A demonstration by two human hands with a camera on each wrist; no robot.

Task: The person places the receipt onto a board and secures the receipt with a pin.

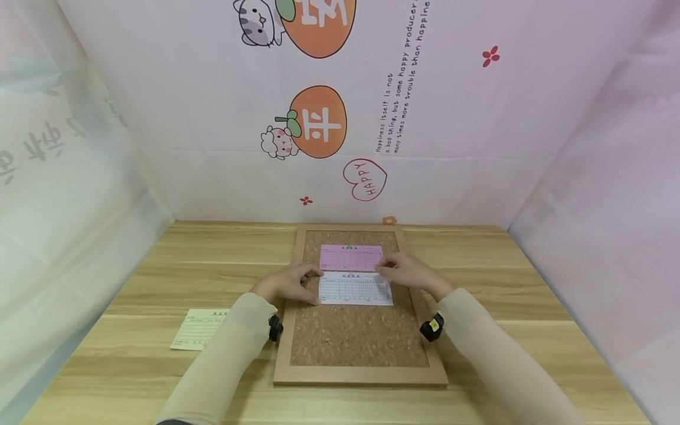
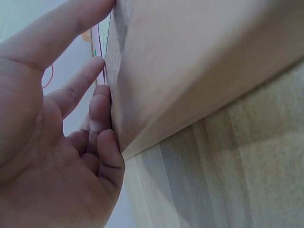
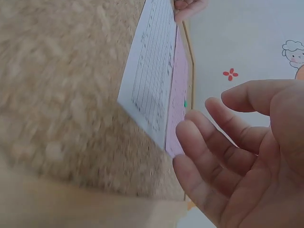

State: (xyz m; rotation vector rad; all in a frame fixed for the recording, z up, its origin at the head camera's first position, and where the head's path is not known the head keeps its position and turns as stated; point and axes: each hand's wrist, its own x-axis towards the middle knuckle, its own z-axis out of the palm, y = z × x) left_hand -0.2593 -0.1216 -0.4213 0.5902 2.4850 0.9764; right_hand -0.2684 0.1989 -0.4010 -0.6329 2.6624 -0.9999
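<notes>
A white printed form slip (image 1: 355,289) lies on a wood-framed cork board (image 1: 361,339), just below a pink slip (image 1: 350,258) of like print. A small green spot (image 3: 185,103), perhaps a pushpin, shows at the pink slip's top edge. My left hand (image 1: 289,283) rests at the white slip's left edge, thumb and index finger spread apart; in the left wrist view its other fingers (image 2: 100,111) bend loosely by the frame. My right hand (image 1: 411,273) is over the white slip's upper right corner. Its fingers (image 3: 194,142) curve loosely with nothing visible between them.
A pale yellow slip (image 1: 199,329) lies on the wooden table (image 1: 143,283) left of the board, partly hidden by the left sleeve (image 1: 218,354). Behind the table hangs a printed white cloth (image 1: 451,177), with more cloth at both sides.
</notes>
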